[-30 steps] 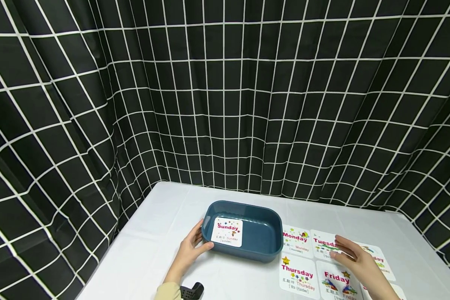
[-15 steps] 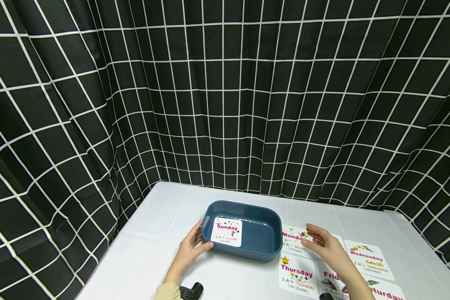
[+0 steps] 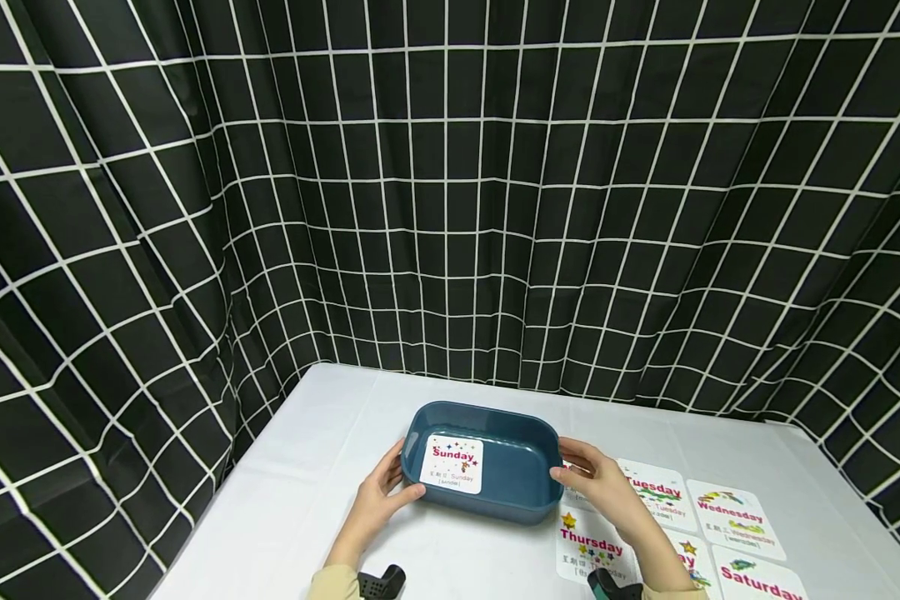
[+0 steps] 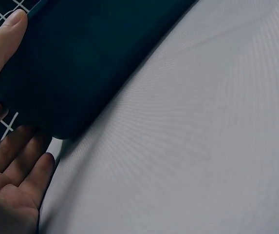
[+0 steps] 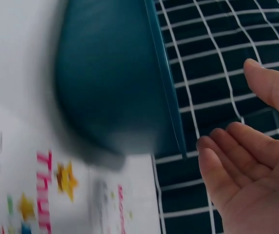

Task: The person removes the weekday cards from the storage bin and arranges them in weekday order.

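Observation:
A dark blue plastic tray (image 3: pixel 521 468) sits on the white cloth with a Sunday card (image 3: pixel 452 465) lying face up in its left half. My left hand (image 3: pixel 375 504) grips the tray's left end, thumb at the rim and fingers against the outside, as the left wrist view also shows around the tray wall (image 4: pixel 81 58). At the opposite end, my right hand (image 3: pixel 607 492) reaches the tray's right rim. In the right wrist view its fingers (image 5: pixel 246 156) are spread beside the tray wall (image 5: pixel 115 73) and hold nothing. That hand partly covers the Monday card (image 3: pixel 574 497).
Right of the tray lie cards in two rows: Tuesday (image 3: pixel 656 496) and Wednesday (image 3: pixel 735 518) behind, Thursday (image 3: pixel 588 546), a partly hidden Friday card (image 3: pixel 696 560) and Saturday (image 3: pixel 757 575) in front. A black curtain with a white grid (image 3: pixel 450 208) surrounds the table (image 3: pixel 322 417).
My right hand has moved left from over the Tuesday card, across the Monday card, to the tray's right end. The left hand, the tray and the Sunday card stay in place.

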`<state>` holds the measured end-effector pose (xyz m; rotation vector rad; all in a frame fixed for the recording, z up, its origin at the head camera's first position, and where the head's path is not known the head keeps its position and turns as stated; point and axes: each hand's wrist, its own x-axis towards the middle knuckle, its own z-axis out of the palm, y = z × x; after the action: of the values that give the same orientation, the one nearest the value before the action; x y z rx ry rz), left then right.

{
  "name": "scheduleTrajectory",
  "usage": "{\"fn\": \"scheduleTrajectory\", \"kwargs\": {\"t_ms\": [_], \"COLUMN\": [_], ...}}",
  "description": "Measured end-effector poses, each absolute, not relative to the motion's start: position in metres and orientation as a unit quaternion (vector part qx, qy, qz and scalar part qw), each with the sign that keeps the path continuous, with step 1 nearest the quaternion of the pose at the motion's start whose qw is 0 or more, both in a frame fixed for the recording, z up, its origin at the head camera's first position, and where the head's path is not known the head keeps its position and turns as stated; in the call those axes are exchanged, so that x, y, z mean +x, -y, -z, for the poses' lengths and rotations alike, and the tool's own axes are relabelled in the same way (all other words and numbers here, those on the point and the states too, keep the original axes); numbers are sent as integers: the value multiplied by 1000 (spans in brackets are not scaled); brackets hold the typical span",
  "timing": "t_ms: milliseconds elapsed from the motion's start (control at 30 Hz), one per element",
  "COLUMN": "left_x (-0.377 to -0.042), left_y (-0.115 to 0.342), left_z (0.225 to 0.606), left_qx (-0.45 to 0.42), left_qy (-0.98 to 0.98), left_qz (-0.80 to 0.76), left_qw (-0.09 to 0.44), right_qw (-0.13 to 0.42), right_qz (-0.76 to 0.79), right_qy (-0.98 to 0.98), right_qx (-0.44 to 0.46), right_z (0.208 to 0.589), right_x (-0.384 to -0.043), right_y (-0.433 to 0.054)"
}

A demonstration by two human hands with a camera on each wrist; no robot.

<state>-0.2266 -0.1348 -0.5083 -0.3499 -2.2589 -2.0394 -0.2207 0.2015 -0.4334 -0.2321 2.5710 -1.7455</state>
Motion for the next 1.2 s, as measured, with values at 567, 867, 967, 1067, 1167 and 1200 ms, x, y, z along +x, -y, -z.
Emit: {"fn": "scheduleTrajectory", "kwargs": {"t_ms": [567, 867, 967, 1067, 1167, 1200], "left_x": [-226, -227, -227, -227, -227, -226], "left_y": [135, 137, 138, 138, 137, 137], "left_z": [507, 508, 508, 508, 507, 507], "left_qx": [-115, -119, -123, -119, -113, -112], "left_qy": [740, 736, 737, 739, 741, 742], "left_qz": [662, 665, 663, 662, 661, 660], "left_qw": [39, 40, 44, 42, 39, 38], "right_qw": [36, 38, 33, 33, 42, 46], "right_qz": [597, 598, 589, 590, 594, 595], "right_qy": [-797, -796, -803, -802, -799, -798], "right_qx": [-81, -82, -88, -90, -88, -88], "right_z": [441, 446, 447, 449, 451, 452], "right_x": [-237, -243, -245, -248, -250, -251], "right_y": [-157, -138, -134, -129, -126, -124]}}
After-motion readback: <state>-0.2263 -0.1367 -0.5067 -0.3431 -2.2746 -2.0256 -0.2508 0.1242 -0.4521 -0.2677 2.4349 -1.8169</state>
